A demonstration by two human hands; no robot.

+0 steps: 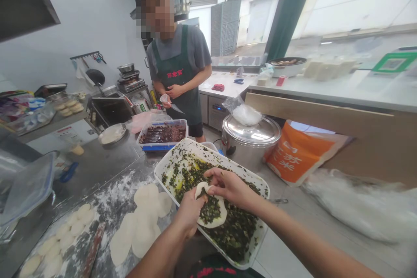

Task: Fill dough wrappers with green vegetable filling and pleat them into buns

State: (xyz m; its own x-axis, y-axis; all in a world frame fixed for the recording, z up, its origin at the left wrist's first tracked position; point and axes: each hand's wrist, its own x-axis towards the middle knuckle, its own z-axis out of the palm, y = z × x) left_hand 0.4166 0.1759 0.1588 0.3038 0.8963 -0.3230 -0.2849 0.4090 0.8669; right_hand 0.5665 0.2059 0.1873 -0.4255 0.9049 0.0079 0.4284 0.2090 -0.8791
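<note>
Both my hands grip a round dough wrapper (222, 215) topped with chopped green filling (209, 211). My left hand (190, 208) closes on its left edge, the thumb on top. At the far edge my right hand (228, 186) pinches up a fold, thumb against fingers. The wrapper hangs above a white tub (164, 169) of the same filling. To the left, flattened dough wrappers (141, 221) lie overlapping on the floured steel table (122, 171). Several small dough pieces (65, 239) and a rolling pin (94, 247) lie farther left.
A tub of dark paste (163, 134) sits beyond the white tub. A person in a green apron (179, 69) stands across the table, holding a clear cup. A lidded steel pot (250, 134) and an orange sack (295, 154) stand at the right. A plastic lid (31, 191) lies left.
</note>
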